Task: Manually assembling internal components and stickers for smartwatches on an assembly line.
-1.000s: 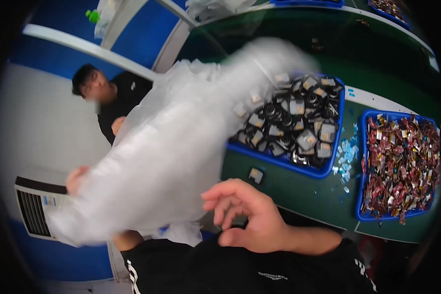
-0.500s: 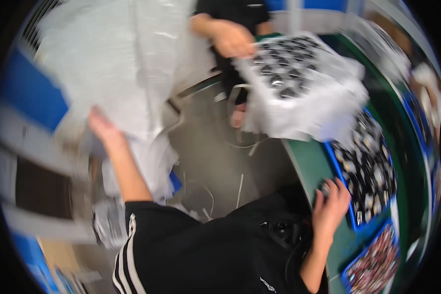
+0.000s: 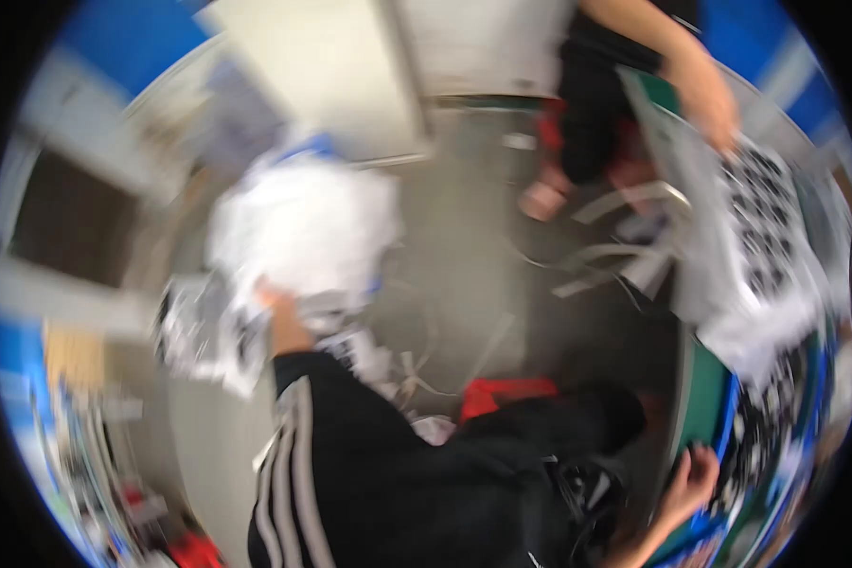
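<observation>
Left grip is at a blurred, rumpled, bright white bundle.

My black shirt: a small pale mark shows by the lower edge, perhaps lettering, but too smeared and cut off for me to read.
My left sleeve: pale stripes run along it; I can read no letters there.
White bundle: blurred, and I can make out no print.
Clear bag: dark patches, nothing I can read.
Rest of my view: no legible words or numbers.
</observation>
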Available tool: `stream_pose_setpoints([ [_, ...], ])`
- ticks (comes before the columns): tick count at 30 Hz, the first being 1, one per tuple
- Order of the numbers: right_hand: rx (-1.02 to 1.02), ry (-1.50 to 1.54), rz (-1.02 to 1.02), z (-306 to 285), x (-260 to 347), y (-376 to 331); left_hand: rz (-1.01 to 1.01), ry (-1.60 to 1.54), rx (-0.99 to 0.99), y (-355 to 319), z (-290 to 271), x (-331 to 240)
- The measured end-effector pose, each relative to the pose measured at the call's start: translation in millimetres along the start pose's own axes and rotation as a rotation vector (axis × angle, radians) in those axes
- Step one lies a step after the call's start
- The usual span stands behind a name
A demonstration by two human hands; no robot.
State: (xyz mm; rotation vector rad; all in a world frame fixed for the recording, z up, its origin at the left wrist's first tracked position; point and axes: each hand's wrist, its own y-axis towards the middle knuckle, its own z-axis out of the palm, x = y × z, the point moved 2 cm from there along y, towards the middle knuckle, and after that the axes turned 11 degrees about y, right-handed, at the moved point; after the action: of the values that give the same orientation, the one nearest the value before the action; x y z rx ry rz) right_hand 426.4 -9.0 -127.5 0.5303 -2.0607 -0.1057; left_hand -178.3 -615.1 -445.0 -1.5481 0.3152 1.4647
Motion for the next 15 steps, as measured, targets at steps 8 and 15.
stream_pose_setpoints([
  [8,-0.015,0.261,0.202,-19.9,49.9,21.1,0.266,0.607,0.533,-248.0,183.7,132.8],
  [15,-0.091,-0.251,0.075,-115.2,1.8,79.7,1.104,0.650,0.260,-233.9,167.7,18.8],
])
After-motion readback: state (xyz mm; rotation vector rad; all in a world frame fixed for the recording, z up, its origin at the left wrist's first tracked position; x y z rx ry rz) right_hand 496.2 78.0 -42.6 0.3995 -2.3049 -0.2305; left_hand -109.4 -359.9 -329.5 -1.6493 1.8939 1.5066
